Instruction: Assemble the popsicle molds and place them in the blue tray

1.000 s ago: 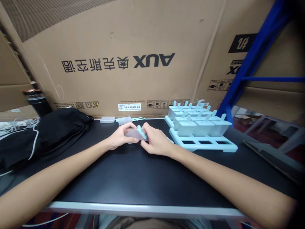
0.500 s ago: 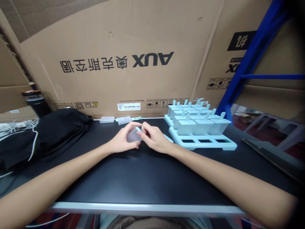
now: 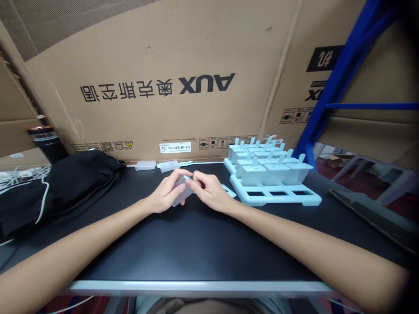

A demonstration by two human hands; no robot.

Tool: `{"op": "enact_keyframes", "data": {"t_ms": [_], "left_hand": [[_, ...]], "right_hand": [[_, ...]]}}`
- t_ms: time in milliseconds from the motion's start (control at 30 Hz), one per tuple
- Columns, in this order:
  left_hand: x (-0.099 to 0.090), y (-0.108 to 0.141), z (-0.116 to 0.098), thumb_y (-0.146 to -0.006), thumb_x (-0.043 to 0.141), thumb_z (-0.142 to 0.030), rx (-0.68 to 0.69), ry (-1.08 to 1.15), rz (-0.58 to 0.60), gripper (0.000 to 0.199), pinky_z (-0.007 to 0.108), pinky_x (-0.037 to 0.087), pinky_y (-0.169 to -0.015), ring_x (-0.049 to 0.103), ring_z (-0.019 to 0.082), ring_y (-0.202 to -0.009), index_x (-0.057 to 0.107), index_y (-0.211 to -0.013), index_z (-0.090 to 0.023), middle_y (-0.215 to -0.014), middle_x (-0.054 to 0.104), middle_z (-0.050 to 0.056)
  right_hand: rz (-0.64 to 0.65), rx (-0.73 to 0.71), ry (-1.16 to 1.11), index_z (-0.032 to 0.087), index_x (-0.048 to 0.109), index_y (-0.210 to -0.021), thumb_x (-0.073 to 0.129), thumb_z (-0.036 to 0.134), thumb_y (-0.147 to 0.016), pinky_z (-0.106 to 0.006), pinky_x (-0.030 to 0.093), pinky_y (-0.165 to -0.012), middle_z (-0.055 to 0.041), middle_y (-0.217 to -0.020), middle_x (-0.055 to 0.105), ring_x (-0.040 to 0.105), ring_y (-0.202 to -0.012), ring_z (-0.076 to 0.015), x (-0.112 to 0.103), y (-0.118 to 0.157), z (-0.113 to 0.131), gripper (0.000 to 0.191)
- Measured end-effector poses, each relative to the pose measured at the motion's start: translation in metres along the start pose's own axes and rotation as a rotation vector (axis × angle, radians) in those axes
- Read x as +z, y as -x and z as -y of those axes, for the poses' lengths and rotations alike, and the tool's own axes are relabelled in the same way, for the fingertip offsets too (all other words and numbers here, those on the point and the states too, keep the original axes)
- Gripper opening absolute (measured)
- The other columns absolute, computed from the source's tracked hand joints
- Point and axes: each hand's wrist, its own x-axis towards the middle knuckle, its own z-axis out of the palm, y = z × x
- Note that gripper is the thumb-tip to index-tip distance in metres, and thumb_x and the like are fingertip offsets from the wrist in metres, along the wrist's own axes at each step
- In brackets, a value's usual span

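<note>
Left hand's [image 3: 166, 192] fingers gripping a translucent mold [image 3: 178, 197], right hand's [image 3: 209, 189] pinching its blue lid [image 3: 187, 177], blue rack [image 3: 281, 199] nearby

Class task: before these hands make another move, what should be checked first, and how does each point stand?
1. Left hand holding the translucent mould: ok, thumb and fingers are around it.
2. Right hand at the mould's light-blue end: ok, thumb and fingers are there.
3. Light-blue end seated flush: cannot tell, fingers cover most of it.
4. Front-row openings of the blue rack uncovered: ok, three show.
5. No loose parts beside the right hand: not ok, a light-blue piece lies between it and the rack.
</note>
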Motion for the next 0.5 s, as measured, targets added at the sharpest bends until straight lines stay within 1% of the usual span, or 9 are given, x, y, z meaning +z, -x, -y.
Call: {"op": "enact_keyframes", "data": {"t_ms": [100, 200, 267, 400, 500], "left_hand": [[0.0003, -0.0001, -0.0032, -0.103, 0.036, -0.041, -0.013, -0.008, -0.001, 0.029, 0.022, 0.05, -0.052, 0.063, 0.01, -0.056, 0.04, -0.125, -0.023, -0.102, 0.065, 0.007], [0.0008, 0.0006, -0.0035, -0.103, 0.035, -0.041, -0.03, -0.014, -0.003, 0.028, 0.021, 0.05, -0.05, 0.063, 0.009, -0.054, 0.042, -0.123, -0.022, -0.098, 0.066, 0.006], [0.0011, 0.0014, -0.0017, -0.103, 0.035, -0.042, -0.026, -0.012, -0.017, 0.027, 0.02, 0.049, -0.049, 0.062, 0.008, -0.052, 0.044, -0.119, -0.022, -0.096, 0.066, 0.005], [0.0015, 0.0028, 0.0024, -0.103, 0.035, -0.042, -0.009, -0.022, -0.046, 0.026, 0.019, 0.048, -0.047, 0.061, 0.008, -0.049, 0.047, -0.113, -0.021, -0.081, 0.065, 0.001], [0.0011, 0.0016, 0.0031, -0.103, 0.037, -0.041, 0.003, -0.036, -0.073, 0.025, 0.018, 0.048, -0.047, 0.063, 0.009, -0.048, 0.048, -0.113, -0.022, -0.075, 0.064, -0.001]], "right_hand": [[0.001, -0.003, 0.019, 0.021, 0.035, -0.067, 0.047, 0.047, -0.095, -0.024, 0.027, -0.054, 0.0059, -0.059, 0.035, 0.032, -0.056, -0.0087, 0.0006, 0.001, 0.0009, 0.041], [0.025, -0.02, 0.044, 0.021, 0.033, -0.067, 0.045, 0.047, -0.096, -0.025, 0.026, -0.054, 0.0061, -0.058, 0.034, 0.032, -0.055, -0.0089, 0.0005, 0.0024, 0.0016, 0.041], [0.064, -0.065, 0.074, 0.022, 0.031, -0.069, 0.044, 0.044, -0.097, -0.025, 0.027, -0.054, 0.0058, -0.06, 0.035, 0.032, -0.055, -0.0092, -0.0009, 0.0035, 0.0013, 0.038], [0.165, -0.203, 0.137, 0.023, 0.03, -0.074, 0.041, 0.035, -0.097, -0.027, 0.031, -0.058, 0.0033, -0.069, 0.041, 0.036, -0.059, -0.0104, -0.0054, 0.005, -0.001, 0.029], [0.173, -0.254, 0.227, 0.023, 0.03, -0.075, 0.04, 0.033, -0.097, -0.028, 0.03, -0.057, 0.0027, -0.07, 0.041, 0.037, -0.058, -0.0111, -0.0064, 0.0043, -0.0029, 0.026]]}}
